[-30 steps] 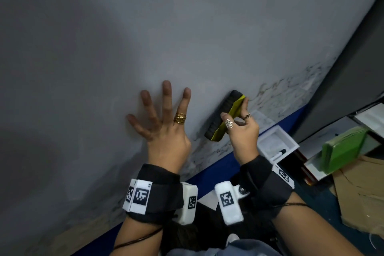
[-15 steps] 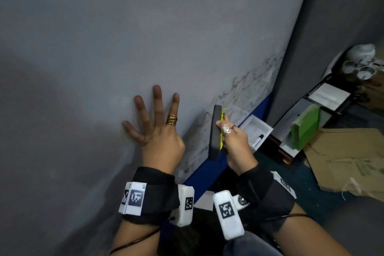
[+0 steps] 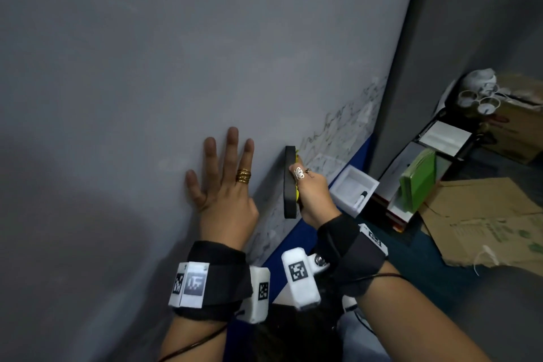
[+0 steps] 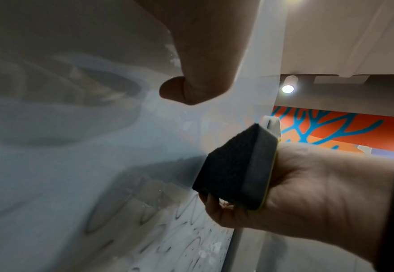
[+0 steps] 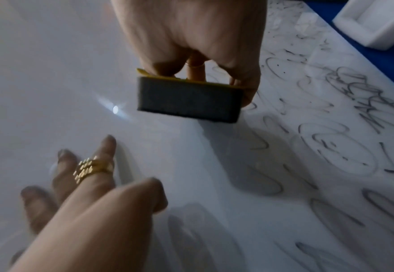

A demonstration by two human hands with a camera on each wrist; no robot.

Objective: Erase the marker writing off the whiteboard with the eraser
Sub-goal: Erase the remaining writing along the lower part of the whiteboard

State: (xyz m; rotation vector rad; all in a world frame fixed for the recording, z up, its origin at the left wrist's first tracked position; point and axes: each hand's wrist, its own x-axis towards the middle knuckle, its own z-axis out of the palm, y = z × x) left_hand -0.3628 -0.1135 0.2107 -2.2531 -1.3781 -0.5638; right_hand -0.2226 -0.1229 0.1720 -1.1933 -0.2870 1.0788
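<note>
A large whiteboard (image 3: 147, 67) fills the left of the head view, with black marker scribbles (image 3: 338, 132) along its lower edge. My left hand (image 3: 226, 182) lies flat on the board with fingers spread, a gold ring on one finger. My right hand (image 3: 311, 188) grips the eraser (image 3: 290, 182), a black felt pad with a yellow back, held on edge just off the board. In the right wrist view the eraser (image 5: 189, 99) hovers above the scribbles (image 5: 342, 143). The left wrist view shows its felt face (image 4: 233, 167) turned toward the board.
A blue frame strip (image 3: 311, 232) runs under the board. A white tray (image 3: 354, 188) holds a black marker (image 3: 361, 198). To the right lie a green book (image 3: 417, 182), flattened cardboard (image 3: 482, 220) and white cups (image 3: 482, 97) by a grey wall (image 3: 458, 23).
The eraser lifted off the board and turned from lying slanted on it to standing on edge in my right hand. My left hand stayed flat on the board; the view swung right.
</note>
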